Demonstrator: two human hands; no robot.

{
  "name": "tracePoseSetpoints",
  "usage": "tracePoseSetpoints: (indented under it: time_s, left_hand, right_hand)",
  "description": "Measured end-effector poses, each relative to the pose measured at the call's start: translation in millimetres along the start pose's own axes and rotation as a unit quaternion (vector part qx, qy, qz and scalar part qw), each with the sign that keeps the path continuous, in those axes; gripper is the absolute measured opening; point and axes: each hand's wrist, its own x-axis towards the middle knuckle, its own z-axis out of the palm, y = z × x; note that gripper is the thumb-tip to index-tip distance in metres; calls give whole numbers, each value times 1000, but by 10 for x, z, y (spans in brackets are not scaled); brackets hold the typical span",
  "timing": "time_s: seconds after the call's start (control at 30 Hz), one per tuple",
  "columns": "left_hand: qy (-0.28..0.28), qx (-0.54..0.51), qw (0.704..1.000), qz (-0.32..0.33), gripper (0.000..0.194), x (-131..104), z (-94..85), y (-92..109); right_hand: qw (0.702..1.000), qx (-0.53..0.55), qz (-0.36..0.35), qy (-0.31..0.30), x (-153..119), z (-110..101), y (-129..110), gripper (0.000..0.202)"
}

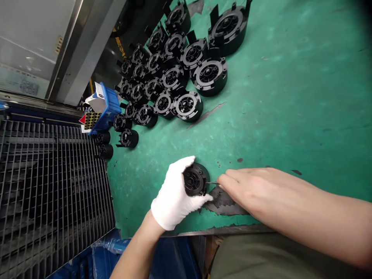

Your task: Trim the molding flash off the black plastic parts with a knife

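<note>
A round black plastic housing [194,180] sits near the front edge of the green work surface, its ribbed face showing. My left hand [177,193], in a white glove, is wrapped round its left side, thumb and fingers on opposite edges. From the right, my bare right hand [241,186] pinches a thin metal tool [212,182], whose tip meets the housing's right rim. The fingertips of my right hand are partly hidden behind the hand itself.
Several similar black housings [186,105] stand in rows at the upper middle of the green mat [276,116]. A blue bin [112,104] with papers and round stickers is at the left, beside a metal grating [52,186]. Dark worn patches [226,203] mark the mat.
</note>
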Motion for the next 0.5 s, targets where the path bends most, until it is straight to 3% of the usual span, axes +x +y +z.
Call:
tracePoseSetpoints:
  time_s: [0.1,0.2,0.4,0.5]
  left_hand:
    - [-9,5,1000,-6,108,6,-19,13]
    - [-17,6,1000,-14,110,8,-34,21]
    - [-12,3,1000,-11,108,4,-24,7]
    - [-13,1,1000,-12,107,6,-17,4]
  right_hand:
    - [994,-81,-40,66,8,-45,-99,36]
    - [986,-135,-71,69,104,-208,-103,31]
    - [996,-83,-14,20,85,-198,-25,36]
    - [997,-56,8,-44,76,-168,-34,35]
